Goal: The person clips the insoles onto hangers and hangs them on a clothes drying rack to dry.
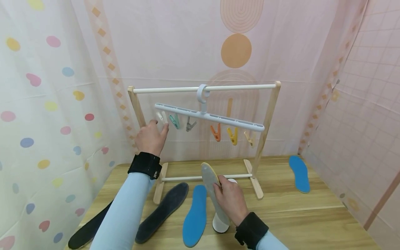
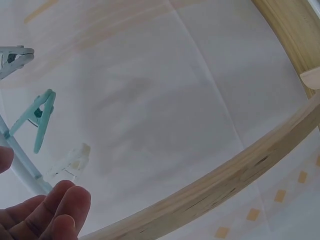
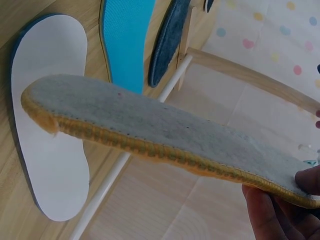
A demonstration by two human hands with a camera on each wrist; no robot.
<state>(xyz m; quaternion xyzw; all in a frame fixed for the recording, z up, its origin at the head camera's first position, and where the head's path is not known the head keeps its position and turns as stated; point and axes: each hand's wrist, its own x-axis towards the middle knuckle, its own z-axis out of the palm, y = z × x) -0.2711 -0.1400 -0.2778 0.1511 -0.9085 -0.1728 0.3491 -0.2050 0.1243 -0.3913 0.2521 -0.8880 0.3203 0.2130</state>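
Observation:
My right hand (image 1: 232, 199) pinches a grey insole (image 1: 210, 177) with a yellow stitched edge, thumb on one face and fingers on the other. It is held tilted above the table in front of the rack. My left hand (image 1: 151, 137) is raised by the left end of a pale blue hanger (image 1: 187, 111), thumb and fingers apart. Close to its fingertips hangs a clear whitish clothespin (image 2: 75, 160); whether they touch I cannot tell. Beside that clip hang a teal clothespin (image 2: 40, 117) and a grey clothespin (image 1: 190, 125). Orange, yellow and pale yellow clothespins hang on the hanger's right half.
The hanger hooks over the top bar of a wooden rack (image 1: 268, 128). On the table (image 1: 312, 218) lie a blue insole (image 1: 195, 215), a dark insole (image 1: 162, 213), a black insole (image 1: 89, 227), a white-faced insole (image 3: 50, 115) and another blue insole (image 1: 300, 173) at far right.

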